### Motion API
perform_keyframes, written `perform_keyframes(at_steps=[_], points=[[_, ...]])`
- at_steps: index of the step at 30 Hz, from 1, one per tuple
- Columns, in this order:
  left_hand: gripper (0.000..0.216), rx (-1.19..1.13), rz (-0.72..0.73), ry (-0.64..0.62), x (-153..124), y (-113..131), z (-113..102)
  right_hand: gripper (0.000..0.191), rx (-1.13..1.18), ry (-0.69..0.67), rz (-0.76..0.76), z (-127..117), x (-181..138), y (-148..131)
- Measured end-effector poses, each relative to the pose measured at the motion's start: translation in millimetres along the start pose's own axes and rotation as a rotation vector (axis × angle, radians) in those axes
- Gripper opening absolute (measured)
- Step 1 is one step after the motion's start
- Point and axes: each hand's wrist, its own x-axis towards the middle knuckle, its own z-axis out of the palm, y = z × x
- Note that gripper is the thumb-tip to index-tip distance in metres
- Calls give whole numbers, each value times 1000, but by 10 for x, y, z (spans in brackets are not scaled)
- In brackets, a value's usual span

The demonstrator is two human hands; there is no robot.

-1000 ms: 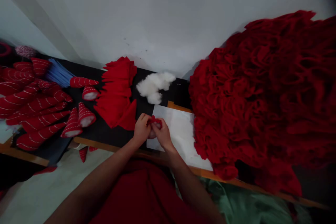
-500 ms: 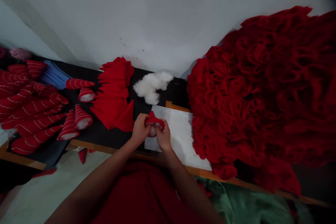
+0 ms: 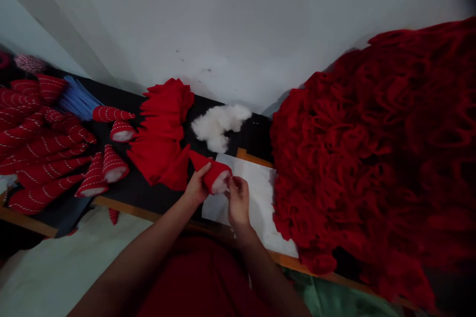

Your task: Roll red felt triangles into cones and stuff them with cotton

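Left hand [image 3: 196,187], over the bench [image 3: 145,192], closes round the red cone [image 3: 207,169], whose long axis runs from tip at upper left to mouth at lower right; right hand [image 3: 238,201] sits just beside that mouth, fingertips pinching white stuffing [image 3: 222,187].

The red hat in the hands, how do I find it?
Find the huge heap of red ruffles on the right, then cross the white sheet leftward. The left hand grips a plain red cone; unlike the striped cones nearby, it has no white stitching.
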Motion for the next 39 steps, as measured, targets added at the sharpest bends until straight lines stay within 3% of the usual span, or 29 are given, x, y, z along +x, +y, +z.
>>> perform_keyframes(at_steps=[2, 4, 6, 11, 14, 18, 20, 24, 26, 31, 35, 37, 39], points=[[38, -73, 14, 29, 34, 14, 19, 18, -236, 35, -243, -51, -29, -99], [36, -110, 5, -19, 42, 20, 43, 21, -442, -52, -492, -68, -43, -155], [36, -122, -21, -98, 32, 37, 80, 30, -534, -148, -620, -56, -30, -159], [41, -210, -76, -245, -12, 125, 187, 33, -728, -248, -793, -18, 105, -66], [42, -255, -111, -221, -28, 112, 234, 32, -934, -253, -871, 22, 194, -43], [44, -243, -136, -139, -2, 51, 246, 39, -1205, -259, -777, 106, 238, -73], [43, -243, -149, -123, 36, 62, 225, 39, -1222, -262, -777, 125, 213, -83], [42, -231, -160, -146, 94, 139, 182, 35, -1086, -120, -985, 111, 127, -24], [44, -194, -191, -183, 86, 154, 180, 38, -1045, -157, -1038, 117, 118, 26], [40, -177, -94, -177, 18, 139, 181, 53, -968, -387, -790, 172, 205, -17], [43, -158, -142, -141, 32, 212, 94, 54, -716, -551, -566, 146, 192, -183], [37, -95, -55, -106, 49, 262, 43, 50, -610, -583, -480, 122, 140, -211], [33, -54, 47, -78, 51, 294, 12, 44, -566, -532, -465, 117, 80, -193]])
